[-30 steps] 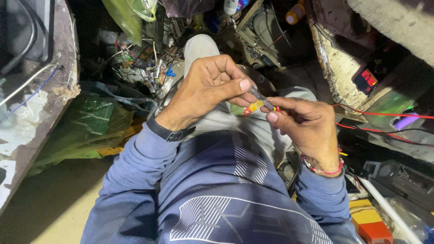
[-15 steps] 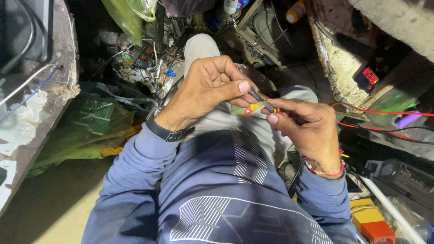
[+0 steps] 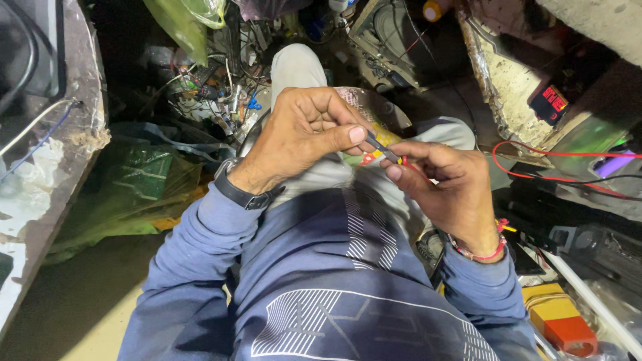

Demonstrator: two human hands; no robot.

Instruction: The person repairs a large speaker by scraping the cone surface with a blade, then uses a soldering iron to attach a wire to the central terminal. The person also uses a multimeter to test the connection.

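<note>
Left hand (image 3: 304, 137) curled over the lap, thumb and forefinger pinched on a slim dark metal tool (image 3: 382, 146). Right hand (image 3: 447, 190) just beside it, fingertips closed on a small part in yellow and red (image 3: 376, 156), held between both hands above the grey-trousered knee (image 3: 301, 70). Tool tip touching that part. Dark watch (image 3: 242, 192) strapped on the left wrist, red thread band (image 3: 480, 254) round the right wrist, both below the part in the view. Blue sleeves and printed blue shirt (image 3: 321, 301) nearest the camera. Beyond the knee, a tangle of wires and small boards (image 3: 214, 93) on the floor. Left of the knee, a green circuit board in a clear bag (image 3: 144, 177). Right of the knee, a red wire (image 3: 535, 175) looped near a small box with a glowing red readout (image 3: 548, 101). Lower right of the part, a yellow and red block (image 3: 560, 319)
</note>
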